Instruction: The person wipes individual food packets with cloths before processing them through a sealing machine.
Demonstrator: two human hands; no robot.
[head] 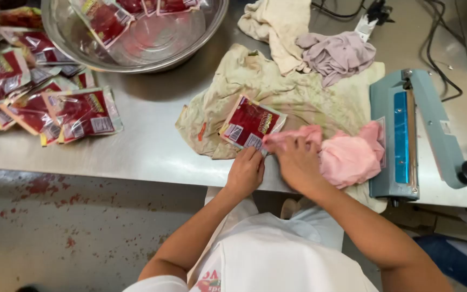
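While your left hand (246, 172) pinched the lower corner of the red sachet (251, 123) with closed fingers (254, 157), your right hand (297, 162) pressed a pink cloth (347, 154) against that same edge, fingers curled down over the fabric. That sachet lay tilted at the centre of the frame on a stained beige cloth (298, 94) spread over the steel desk (141, 146). Just right of the pink cloth stood a blue-green heat sealer (412, 135). More cloths (320, 43) were bunched at the upper middle. Further sachets (44, 108) were heaped at the left, below a steel bowl (190, 51) holding a few more.
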